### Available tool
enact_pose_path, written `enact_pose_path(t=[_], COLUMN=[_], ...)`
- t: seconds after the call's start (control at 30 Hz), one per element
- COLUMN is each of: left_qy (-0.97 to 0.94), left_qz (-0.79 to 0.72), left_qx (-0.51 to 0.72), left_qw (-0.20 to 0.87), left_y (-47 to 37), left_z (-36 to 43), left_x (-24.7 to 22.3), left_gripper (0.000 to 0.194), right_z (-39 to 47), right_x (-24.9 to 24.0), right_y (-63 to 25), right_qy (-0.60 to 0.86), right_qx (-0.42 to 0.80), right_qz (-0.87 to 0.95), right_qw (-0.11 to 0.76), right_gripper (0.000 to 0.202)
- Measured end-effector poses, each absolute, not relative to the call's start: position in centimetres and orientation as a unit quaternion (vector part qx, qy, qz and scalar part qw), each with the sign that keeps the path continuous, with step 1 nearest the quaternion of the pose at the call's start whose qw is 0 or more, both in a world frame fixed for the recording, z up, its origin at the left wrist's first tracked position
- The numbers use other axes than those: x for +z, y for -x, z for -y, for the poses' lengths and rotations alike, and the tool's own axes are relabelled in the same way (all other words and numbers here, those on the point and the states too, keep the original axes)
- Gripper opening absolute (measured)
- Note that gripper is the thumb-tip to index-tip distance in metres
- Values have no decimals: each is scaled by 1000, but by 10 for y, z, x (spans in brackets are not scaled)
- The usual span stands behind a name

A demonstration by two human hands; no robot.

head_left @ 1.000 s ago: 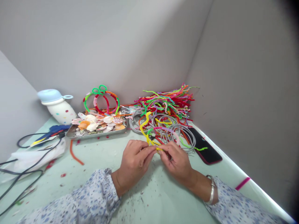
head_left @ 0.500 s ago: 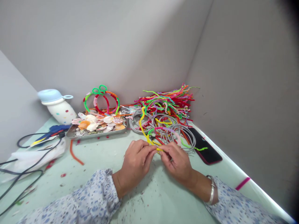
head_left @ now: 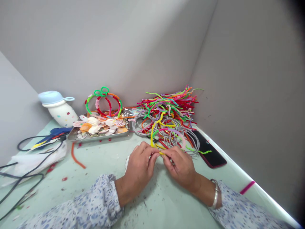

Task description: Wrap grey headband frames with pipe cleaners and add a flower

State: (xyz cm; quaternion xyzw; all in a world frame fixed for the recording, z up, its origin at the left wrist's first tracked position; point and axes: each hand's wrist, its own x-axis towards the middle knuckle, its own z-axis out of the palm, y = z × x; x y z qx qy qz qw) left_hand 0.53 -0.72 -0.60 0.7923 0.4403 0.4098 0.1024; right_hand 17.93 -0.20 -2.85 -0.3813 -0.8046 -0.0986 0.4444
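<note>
A fuzzy yellow pipe cleaner [head_left: 152,135] is pinched between the fingertips of my left hand [head_left: 141,162] and my right hand [head_left: 182,164]. Its long free end bends upward and leans right at the tip. Both hands are closed and meet low over the table, fingertips almost touching. Just beyond them is a curved, multicoloured pipe cleaner band [head_left: 170,131] in green, pink and purple; my fingers hide where it ends and whether it joins the yellow one. Behind lie coils of grey wire [head_left: 143,124] and a heap of bright pipe cleaners [head_left: 176,103].
At the left back a metal tray [head_left: 100,139] holds shells, with finished-looking pipe cleaner rings [head_left: 110,106] standing in it. Left of it is a white bottle [head_left: 62,113], with black cables [head_left: 26,176] in front. A phone [head_left: 211,151] lies near the right edge. An orange pipe cleaner piece [head_left: 76,157] lies left.
The free end of the yellow pipe cleaner has swung from leaning left to standing upright and tipping right. Both hands have stayed nearly in place, still pinching it.
</note>
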Motion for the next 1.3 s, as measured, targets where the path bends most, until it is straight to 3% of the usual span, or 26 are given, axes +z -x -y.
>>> enact_pose_path(t=[1.3], left_qy=[-802], left_qz=[-451], left_qx=[350], left_qw=[177], left_y=[-4], left_z=[3], left_x=[7], left_gripper=[20], right_z=[-1], right_x=[-28], right_y=[-182], right_qy=[375], right_qx=[-99], right_qz=[814], right_qw=[433], right_gripper=[11])
